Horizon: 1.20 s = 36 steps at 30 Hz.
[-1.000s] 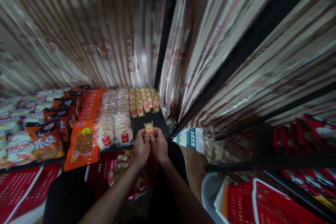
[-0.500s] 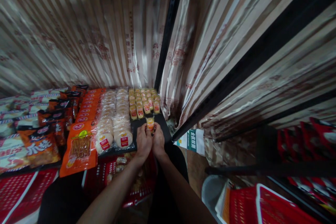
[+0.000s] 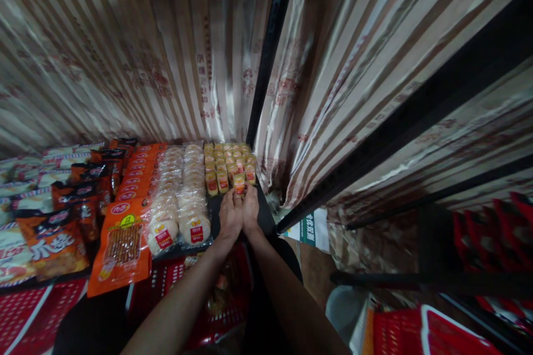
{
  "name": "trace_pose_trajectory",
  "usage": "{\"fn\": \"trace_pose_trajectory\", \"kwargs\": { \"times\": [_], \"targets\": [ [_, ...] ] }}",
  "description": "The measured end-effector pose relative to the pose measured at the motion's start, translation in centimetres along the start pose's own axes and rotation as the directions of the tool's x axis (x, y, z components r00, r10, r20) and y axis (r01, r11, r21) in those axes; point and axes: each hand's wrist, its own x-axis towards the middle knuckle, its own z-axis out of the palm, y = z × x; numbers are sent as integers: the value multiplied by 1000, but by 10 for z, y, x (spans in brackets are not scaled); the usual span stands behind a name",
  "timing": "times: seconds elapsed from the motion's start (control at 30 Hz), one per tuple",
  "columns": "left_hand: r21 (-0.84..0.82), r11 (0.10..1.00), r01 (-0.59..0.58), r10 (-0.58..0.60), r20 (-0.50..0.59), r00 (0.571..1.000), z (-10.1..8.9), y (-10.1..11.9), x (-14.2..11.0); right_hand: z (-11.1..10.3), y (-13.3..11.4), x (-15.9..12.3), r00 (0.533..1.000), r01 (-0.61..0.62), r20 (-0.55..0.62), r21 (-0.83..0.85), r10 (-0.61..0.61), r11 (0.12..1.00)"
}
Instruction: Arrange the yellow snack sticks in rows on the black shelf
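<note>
A small yellow snack packet (image 3: 239, 182) with a red-and-orange label stands upright at the front of several rows of matching packets (image 3: 222, 171) on a dark shelf (image 3: 263, 216). My left hand (image 3: 230, 214) closes on its near left side, and my right hand (image 3: 250, 207) pinches it from the right. The two hands lie side by side, with their fingertips partly hidden behind the packet. Left of my hands, clear-wrapped round white crackers (image 3: 195, 227) stand in two long rows.
Orange bags of stick snacks (image 3: 120, 244) and orange-black snack bags (image 3: 54, 247) fill the shelf's left. Red baskets (image 3: 45, 310) sit below. A black shelf post (image 3: 266, 61) rises at the back corner, and a slanting black bar (image 3: 375, 144) crosses the right. Striped curtains (image 3: 166, 66) hang behind.
Both hands have pushed the yellow packet slightly forward, up against the front of the matching rows. The view has shifted a little.
</note>
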Motion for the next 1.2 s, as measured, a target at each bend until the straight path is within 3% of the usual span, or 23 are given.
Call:
{"fn": "trace_pose_trajectory", "kwargs": {
  "times": [0.5, 0.8, 1.2],
  "targets": [
    [23, 1000, 13, -12, -46, 999, 4, -12, 23, 20, -1, 18, 998, 61, -5, -60, -61, 996],
    [40, 999, -14, 15, -15, 1000, 1, -12, 23, 25, 6, 20, 1000, 7, -21, 30, -6, 1000],
    [44, 995, -91, 91, 0, 996, 1, -13, 18, 25, 12, 17, 998, -39, 58, 157, 30, 987]
  ]
}}
